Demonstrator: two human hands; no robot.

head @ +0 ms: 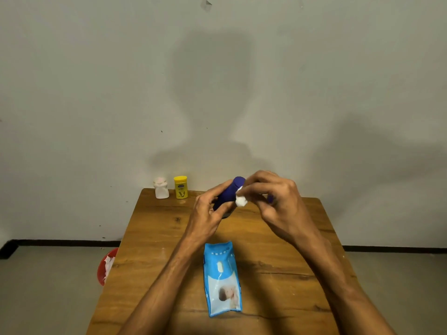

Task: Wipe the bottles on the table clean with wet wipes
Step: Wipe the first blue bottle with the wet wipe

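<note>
Blue bottle (229,193): held off the surface (157,238), tilted, upper end pointing away, over the far middle. Gripped round the lower body by left hand (209,207), fingers curled. Right hand (275,201) pinching a balled white wet wipe (241,201) against the bottle's side near the upper end. Judged step: wiping of this bottle under way; extent cleaned not determinable. Yellow bottle (180,187) and white bottle (161,188) standing upright, just beside each other, at the far left corner, well apart from both hands; whether wiped, cannot tell. Wipes pack (222,279) lying flat near the front, between the forearms. Red bin (106,267) on the floor by the left edge, white wads inside. Small purple patch behind the right hand: unidentified. Next move, as judged: turning the bottle in the left grip to bring unwiped sides under the wipe, with steady pressure; then setting down upright and taking up another.
</note>
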